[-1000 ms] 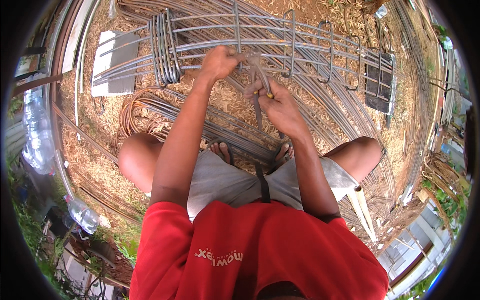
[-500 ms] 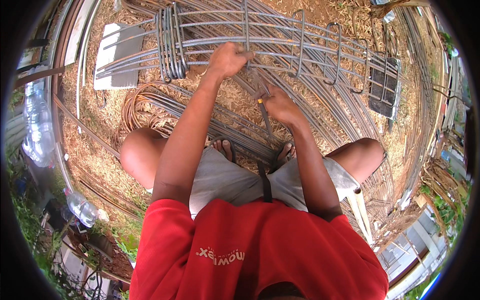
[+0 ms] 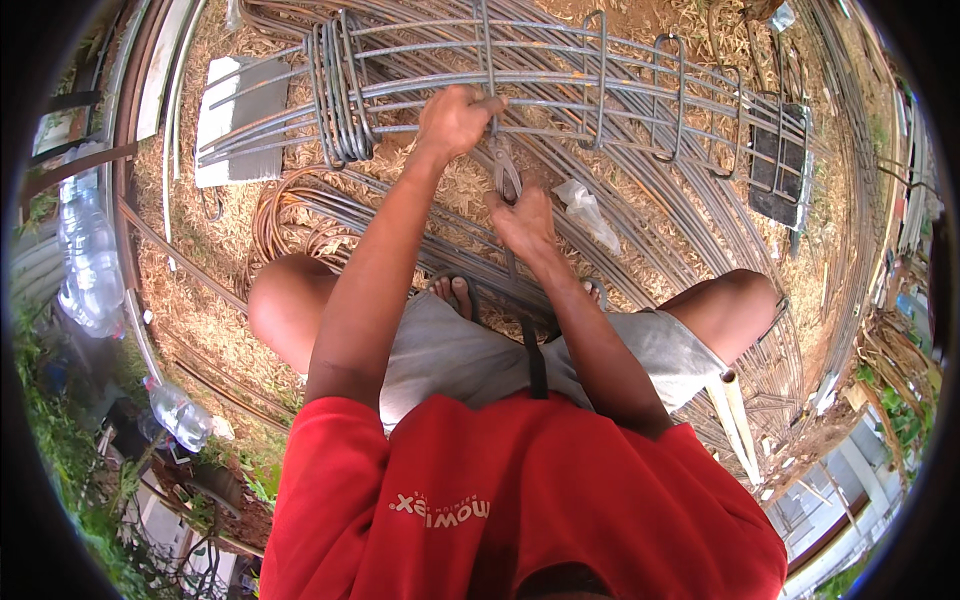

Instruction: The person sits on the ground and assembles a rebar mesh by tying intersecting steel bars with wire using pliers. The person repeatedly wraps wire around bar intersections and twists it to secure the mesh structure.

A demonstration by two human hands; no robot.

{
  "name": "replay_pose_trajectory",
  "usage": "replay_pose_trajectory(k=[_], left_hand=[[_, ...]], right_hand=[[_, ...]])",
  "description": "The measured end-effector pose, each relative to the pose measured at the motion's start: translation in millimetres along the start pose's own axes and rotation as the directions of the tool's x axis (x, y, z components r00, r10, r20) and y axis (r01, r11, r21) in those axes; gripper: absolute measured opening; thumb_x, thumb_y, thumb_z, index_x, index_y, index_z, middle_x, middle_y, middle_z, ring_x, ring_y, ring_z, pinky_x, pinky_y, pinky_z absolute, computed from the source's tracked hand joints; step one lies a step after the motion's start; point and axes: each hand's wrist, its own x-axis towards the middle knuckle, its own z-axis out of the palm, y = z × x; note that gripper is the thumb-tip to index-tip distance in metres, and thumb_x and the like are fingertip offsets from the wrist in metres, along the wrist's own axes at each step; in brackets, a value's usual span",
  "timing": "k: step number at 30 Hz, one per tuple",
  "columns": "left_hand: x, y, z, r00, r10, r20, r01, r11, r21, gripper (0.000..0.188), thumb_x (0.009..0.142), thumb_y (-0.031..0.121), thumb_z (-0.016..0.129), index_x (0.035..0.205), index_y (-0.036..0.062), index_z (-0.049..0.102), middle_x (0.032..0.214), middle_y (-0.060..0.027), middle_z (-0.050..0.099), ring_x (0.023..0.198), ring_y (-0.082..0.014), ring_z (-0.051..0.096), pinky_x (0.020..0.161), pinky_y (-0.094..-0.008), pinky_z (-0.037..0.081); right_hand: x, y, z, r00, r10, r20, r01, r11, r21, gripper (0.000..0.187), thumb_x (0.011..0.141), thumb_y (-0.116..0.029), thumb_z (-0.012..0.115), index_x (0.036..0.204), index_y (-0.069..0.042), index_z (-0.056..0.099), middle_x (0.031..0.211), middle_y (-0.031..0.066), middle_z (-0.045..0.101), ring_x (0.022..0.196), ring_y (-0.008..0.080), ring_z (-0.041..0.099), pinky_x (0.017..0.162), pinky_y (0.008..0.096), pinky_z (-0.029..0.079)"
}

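The person sits at the near side of the rebar cage (image 3: pixel 560 82), working where an upright hoop (image 3: pixel 487 45) crosses its long bars. The left hand (image 3: pixel 455 122) is up against the cage at that hoop, fingers curled; I can't tell whether they are clamped on steel or only resting there. The right hand (image 3: pixel 525 218) is just in front of the cage, its fingers closed around the handles of the pliers (image 3: pixel 505 168), which lie below the cage's nearest bar with the nose toward the hoop. Whether the nose bites on anything is too small to make out.

To do this well, I'd keep the left hand steadying the hoop square to the bars, bring the nose in close to the crossing, turn from the wrist, and keep the left fingertips clear of the jaws.

As for writing, pale lettering (image 3: pixel 440 512) shows upside down on the red shirt (image 3: pixel 600 490), well apart from the cage. The clear plastic bag (image 3: pixel 590 215) in front of the cage shows no print I can read.
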Motion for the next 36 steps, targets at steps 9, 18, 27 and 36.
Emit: replay_pose_trajectory(k=[9,18,27,36], left_hand=[[-1.3,10.0,-10.0,0.999,-0.037,0.039,0.036,0.999,0.007,0.049,0.094,0.054,0.075,0.111,0.0101,0.088,0.101,-0.0227,0.081,0.103,-0.0414,0.077,0.095,-0.0488,0.056],[-1.5,7.7,-8.5,0.999,0.021,0.037,-0.022,0.999,0.041,0.049,0.098,0.053,0.069,0.098,0.0065,0.087,0.099,-0.0253,0.08,0.102,-0.0448,0.074,0.101,-0.0526,0.054],[-2.4,4.4,7.5,0.993,0.087,-0.074,-0.074,0.984,0.164,0.053,0.1,0.052,0.063,0.094,0.0037,0.084,0.101,-0.0292,0.078,0.101,-0.0497,0.073,0.097,-0.0557,0.054],[8.6,-3.2,2.4,0.992,0.106,0.072,-0.113,0.99,0.09,0.058,0.102,0.057,0.063,0.095,0.0029,0.083,0.092,-0.0272,0.077,0.096,-0.0482,0.073,0.091,-0.0536,0.054]], right_hand=[[-8.2,17.1,-25.2,0.833,-0.091,0.545,-0.404,0.573,0.713,0.026,0.104,-0.03,0.074,0.117,-0.009,0.064,0.087,-0.005,0.063,0.068,0.0099,0.063,0.059,0.0264,0.049],[-7.0,0.1,-64.0,0.937,-0.006,0.349,0.002,1.0,0.01,0.052,0.108,-0.042,0.062,0.121,0.009,0.068,0.095,0.0323,0.076,0.093,0.0496,0.077,0.095,0.0559,0.055],[2.3,-17.4,-64.0,0.943,-0.03,0.332,-0.018,0.99,0.139,0.046,0.115,-0.038,0.056,0.111,0.007,0.061,0.068,0.0132,0.069,0.059,0.0236,0.071,0.054,0.0433,0.055],[-4.3,6.1,-18.6,0.985,-0.029,0.171,-0.009,0.976,0.217,0.05,0.117,-0.043,0.055,0.125,0.007,0.057,0.062,0.0089,0.065,0.049,0.0205,0.064,0.048,0.0401,0.051]])
